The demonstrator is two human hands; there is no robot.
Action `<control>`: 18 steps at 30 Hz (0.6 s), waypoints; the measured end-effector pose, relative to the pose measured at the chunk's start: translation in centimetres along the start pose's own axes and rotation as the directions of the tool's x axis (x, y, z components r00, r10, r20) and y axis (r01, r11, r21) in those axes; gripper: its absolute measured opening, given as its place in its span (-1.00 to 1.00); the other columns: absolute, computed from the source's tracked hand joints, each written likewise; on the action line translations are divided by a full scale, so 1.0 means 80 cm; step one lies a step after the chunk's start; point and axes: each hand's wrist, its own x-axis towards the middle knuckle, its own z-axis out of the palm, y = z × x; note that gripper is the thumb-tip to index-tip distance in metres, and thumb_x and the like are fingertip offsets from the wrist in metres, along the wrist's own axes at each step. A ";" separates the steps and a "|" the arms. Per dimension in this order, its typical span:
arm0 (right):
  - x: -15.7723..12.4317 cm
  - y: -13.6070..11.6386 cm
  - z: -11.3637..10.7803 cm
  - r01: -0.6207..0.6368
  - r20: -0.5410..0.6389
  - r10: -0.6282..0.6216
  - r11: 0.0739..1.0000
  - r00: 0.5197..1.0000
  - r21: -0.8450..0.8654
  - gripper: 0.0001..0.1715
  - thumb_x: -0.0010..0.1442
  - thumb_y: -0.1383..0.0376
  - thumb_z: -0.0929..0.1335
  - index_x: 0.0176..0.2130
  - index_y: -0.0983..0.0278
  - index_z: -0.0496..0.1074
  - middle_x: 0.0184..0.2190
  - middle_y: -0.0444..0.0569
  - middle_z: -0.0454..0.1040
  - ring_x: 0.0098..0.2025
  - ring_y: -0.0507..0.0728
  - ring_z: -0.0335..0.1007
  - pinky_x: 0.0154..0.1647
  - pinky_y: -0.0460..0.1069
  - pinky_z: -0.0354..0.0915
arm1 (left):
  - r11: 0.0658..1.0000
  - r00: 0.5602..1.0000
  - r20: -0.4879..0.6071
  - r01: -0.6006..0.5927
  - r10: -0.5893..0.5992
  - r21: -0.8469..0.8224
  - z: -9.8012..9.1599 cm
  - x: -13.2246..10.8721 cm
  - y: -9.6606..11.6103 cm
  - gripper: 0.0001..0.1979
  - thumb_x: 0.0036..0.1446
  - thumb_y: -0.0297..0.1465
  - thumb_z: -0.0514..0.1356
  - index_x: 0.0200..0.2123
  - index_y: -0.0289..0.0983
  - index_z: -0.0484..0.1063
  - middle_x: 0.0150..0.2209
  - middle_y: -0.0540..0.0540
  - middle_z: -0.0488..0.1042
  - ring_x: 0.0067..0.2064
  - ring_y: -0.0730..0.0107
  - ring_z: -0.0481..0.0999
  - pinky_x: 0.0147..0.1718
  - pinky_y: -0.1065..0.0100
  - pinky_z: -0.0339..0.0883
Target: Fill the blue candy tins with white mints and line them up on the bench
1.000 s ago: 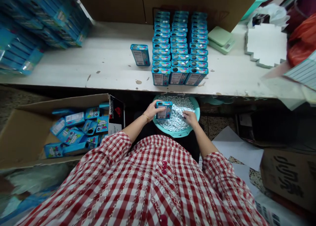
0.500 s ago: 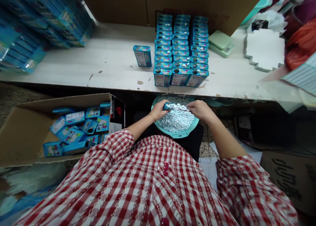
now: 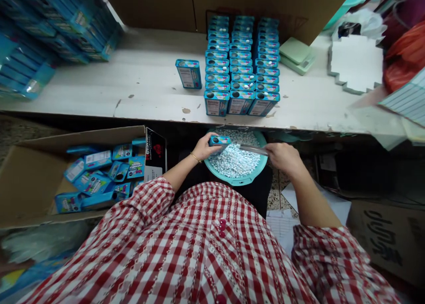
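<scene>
1. Left hand (image 3: 207, 146): fingers closed around a blue mint tin (image 3: 219, 140), thumb on top, tin tipped nearly flat above the far-left part of the basin.
2. Right hand (image 3: 282, 157): fingers and thumb pressed together on one end of a clear narrow tube (image 3: 254, 150), held almost level over the basin, free end just beside the tin. Contact between the two hard to tell; contents of the tube unclear.
3. Below both hands: teal plastic basin (image 3: 239, 180) on the person's lap, heaped with pale blue-white mints (image 3: 234, 160).
4. Done so far, as far as visible: three columns of upright tins (image 3: 241, 102) along the near edge of the white-painted table (image 3: 99, 95), mints showing at some openings; a single tin (image 3: 188, 73) standing apart to their left.
5. Apparently left: loose tins (image 3: 96, 180) lying jumbled in a cardboard box (image 3: 33, 193) at the person's left, plus the large heap of mints still in the basin.
6. Far right of the table: green scale (image 3: 295, 51). Far-left corner: stacked blue packs (image 3: 56, 11).
</scene>
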 end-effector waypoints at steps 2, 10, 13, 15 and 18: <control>0.004 0.014 0.048 -0.090 0.069 0.088 0.996 0.994 0.028 -0.56 0.20 0.35 0.16 -0.07 0.15 0.51 -0.18 0.15 0.54 -0.20 0.28 0.47 -0.28 0.06 0.26 | 0.987 0.995 -0.011 0.093 -0.096 -0.129 -0.005 0.000 -0.014 -0.54 -0.21 -0.27 0.35 -0.19 -0.28 0.36 -0.31 -0.02 0.46 -0.26 0.37 0.45 -0.18 0.32 0.34; 0.067 -0.056 0.162 -0.108 0.030 0.104 0.929 0.994 0.355 -0.53 0.27 0.30 0.13 0.08 0.18 0.39 -0.02 0.02 0.49 -0.05 0.17 0.38 -0.16 -0.05 0.21 | 0.888 0.950 0.099 0.312 -0.296 -0.337 0.040 0.006 -0.035 -0.53 -0.27 -0.31 0.37 -0.23 -0.28 0.35 -0.35 0.00 0.48 -0.29 0.39 0.47 -0.21 0.31 0.38; 0.079 -0.048 0.159 -0.057 0.018 0.055 0.891 0.998 0.450 -0.56 0.26 0.29 0.15 0.03 0.21 0.44 -0.01 0.02 0.48 -0.04 0.17 0.37 -0.14 -0.07 0.22 | 0.901 0.965 0.086 0.262 -0.248 -0.344 0.040 0.005 -0.025 -0.52 -0.26 -0.29 0.37 -0.21 -0.28 0.35 -0.34 0.00 0.47 -0.27 0.40 0.47 -0.18 0.32 0.36; 0.079 -0.034 0.155 -0.018 0.007 0.017 0.871 1.000 0.491 -0.57 0.23 0.33 0.17 -0.01 0.24 0.47 -0.01 0.01 0.49 -0.03 0.16 0.37 -0.13 -0.07 0.23 | 0.922 0.978 0.060 0.208 -0.199 -0.327 0.028 0.003 -0.018 -0.50 -0.24 -0.26 0.36 -0.18 -0.28 0.35 -0.33 -0.01 0.47 -0.26 0.39 0.46 -0.16 0.31 0.35; 0.073 -0.012 0.146 0.028 -0.015 -0.024 0.839 1.000 0.543 -0.55 0.19 0.36 0.17 -0.03 0.31 0.48 -0.10 0.03 0.53 -0.13 0.13 0.42 -0.15 -0.07 0.26 | 0.968 0.993 0.014 0.117 -0.117 -0.223 0.004 -0.001 -0.013 -0.48 -0.22 -0.24 0.36 -0.16 -0.29 0.36 -0.30 -0.02 0.47 -0.26 0.37 0.46 -0.16 0.31 0.35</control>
